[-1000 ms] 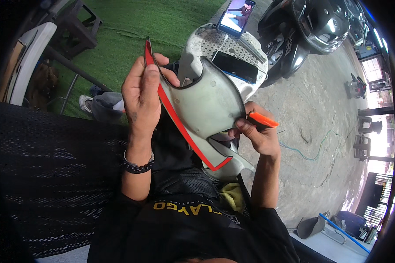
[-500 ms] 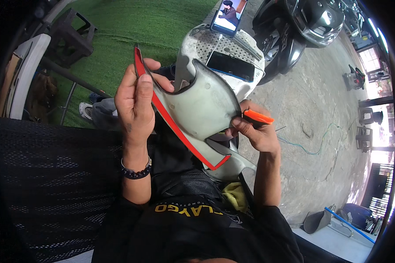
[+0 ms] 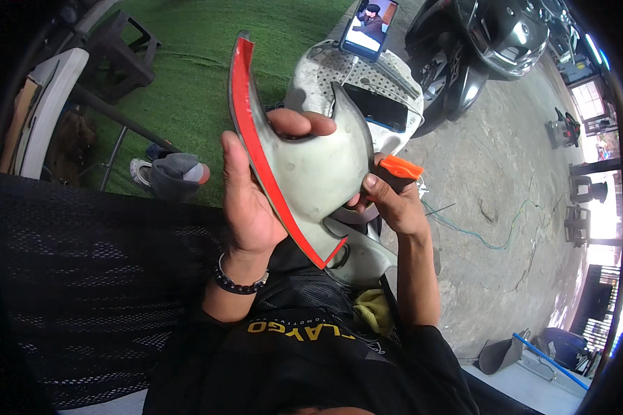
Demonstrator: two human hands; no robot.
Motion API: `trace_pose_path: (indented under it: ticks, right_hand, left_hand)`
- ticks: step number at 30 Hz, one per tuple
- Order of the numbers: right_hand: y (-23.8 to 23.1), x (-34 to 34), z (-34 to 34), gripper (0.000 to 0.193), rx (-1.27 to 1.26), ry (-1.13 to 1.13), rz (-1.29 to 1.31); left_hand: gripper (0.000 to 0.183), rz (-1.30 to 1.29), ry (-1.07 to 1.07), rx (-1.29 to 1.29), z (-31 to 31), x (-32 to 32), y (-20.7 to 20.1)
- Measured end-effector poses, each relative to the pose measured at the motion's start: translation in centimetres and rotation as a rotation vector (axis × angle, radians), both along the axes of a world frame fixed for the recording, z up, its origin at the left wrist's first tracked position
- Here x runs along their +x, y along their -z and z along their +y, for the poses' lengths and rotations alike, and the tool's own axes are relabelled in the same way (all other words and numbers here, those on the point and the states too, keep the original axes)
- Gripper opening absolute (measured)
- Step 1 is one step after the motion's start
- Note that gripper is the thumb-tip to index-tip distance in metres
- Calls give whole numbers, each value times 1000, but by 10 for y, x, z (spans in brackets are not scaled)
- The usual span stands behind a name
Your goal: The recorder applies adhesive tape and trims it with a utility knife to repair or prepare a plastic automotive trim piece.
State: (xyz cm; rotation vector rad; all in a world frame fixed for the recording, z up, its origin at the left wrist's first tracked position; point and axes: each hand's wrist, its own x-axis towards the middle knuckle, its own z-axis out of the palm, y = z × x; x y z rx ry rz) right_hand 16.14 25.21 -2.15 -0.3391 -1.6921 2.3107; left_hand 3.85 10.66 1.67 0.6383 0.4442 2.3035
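Note:
A curved, pale grey-green plastic panel (image 3: 318,162) with a dark rim is held up in front of me. Red tape (image 3: 270,169) runs down its long left edge and turns the corner at the bottom. My left hand (image 3: 246,207) cradles the panel from behind, thumb outside the taped edge, with fingertips showing through the upper notch. At the panel's right edge, my right hand (image 3: 398,207) pinches it with the thumb in front. That same hand also holds a tool with an orange end and a dark body (image 3: 401,169); its kind is unclear. Another pale panel (image 3: 370,259) lies below, partly hidden.
Beyond the panel stands a white plastic stool (image 3: 315,79), bearing a propped lit phone (image 3: 369,31) and a dark phone (image 3: 381,111) lying flat. A motorcycle (image 3: 505,38) is parked at the far right. A yellow cloth (image 3: 374,311) sits by my lap. Green turf (image 3: 208,62) covers the left floor.
The panel has turned, its upper tip rising and swinging right. My left hand has shifted from pinching the taped edge to supporting the panel from behind. My right hand keeps its hold, slightly further left.

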Motion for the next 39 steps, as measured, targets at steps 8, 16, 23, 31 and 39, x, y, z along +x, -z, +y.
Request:
trace_pose_path:
  ticks: [8,16,23,31,39]
  right_hand:
    - [-1,-6,-3,24,115,58,-64]
    - [-25,4,19,66,87,336,98]
    - [-77,-19,-35,41,12,137,220]
    - [-103,-59,-54,40,434,425,604]
    - [-103,-62,-57,31,502,422,654]
  left_hand:
    - [57,285,-303,-99,0,-10,1]
    - [55,524,-470,-364,-13,-10,-6]
    - [53,652,-583,-363,-4,-1,-8]
    - [62,659,-570,-457,-9,10,-23]
    - [69,787,-587,-512,-18,5,-15]
